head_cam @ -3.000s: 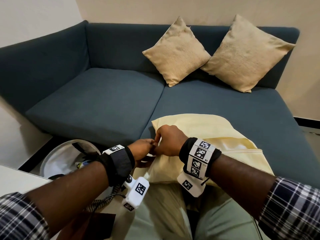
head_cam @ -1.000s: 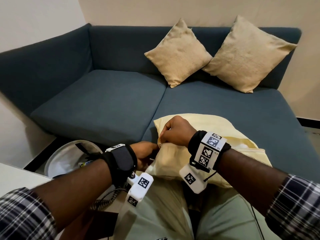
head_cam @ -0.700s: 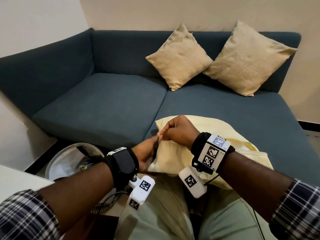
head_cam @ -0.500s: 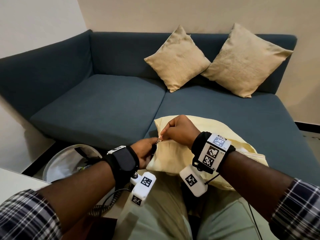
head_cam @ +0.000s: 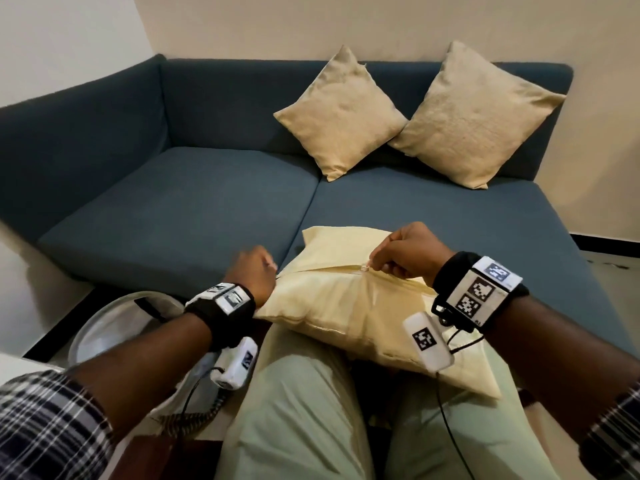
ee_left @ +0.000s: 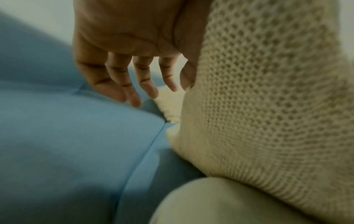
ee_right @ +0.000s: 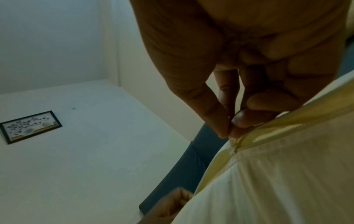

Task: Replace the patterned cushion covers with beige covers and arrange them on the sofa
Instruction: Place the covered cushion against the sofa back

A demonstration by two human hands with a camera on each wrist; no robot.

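Note:
A cushion in a pale beige cover (head_cam: 346, 306) lies across my lap, against the front edge of the blue sofa (head_cam: 180, 209). My right hand (head_cam: 375, 266) pinches the zipper pull (head_cam: 364, 268) between thumb and forefinger, partway along the seam. The right wrist view shows that pinch (ee_right: 229, 128) right above the zipper teeth (ee_right: 277, 127). My left hand (head_cam: 252, 268) is at the cushion's left corner. In the left wrist view its fingers (ee_left: 145, 84) are spread and relaxed beside the textured cover (ee_left: 268, 106), gripping nothing. Two beige cushions (head_cam: 341, 112) (head_cam: 474, 116) lean against the sofa back.
A round white bin (head_cam: 114, 327) stands on the floor beside my left knee, with a white table corner (head_cam: 14, 365) at the lower left. Striped fabric (head_cam: 187, 419) lies below my left wrist. The left sofa seat holds nothing. A framed picture (ee_right: 30, 126) hangs on the wall.
My right hand has drawn the zipper pull to the right along the seam. My left hand has let go of the cushion corner and opened, moving slightly left.

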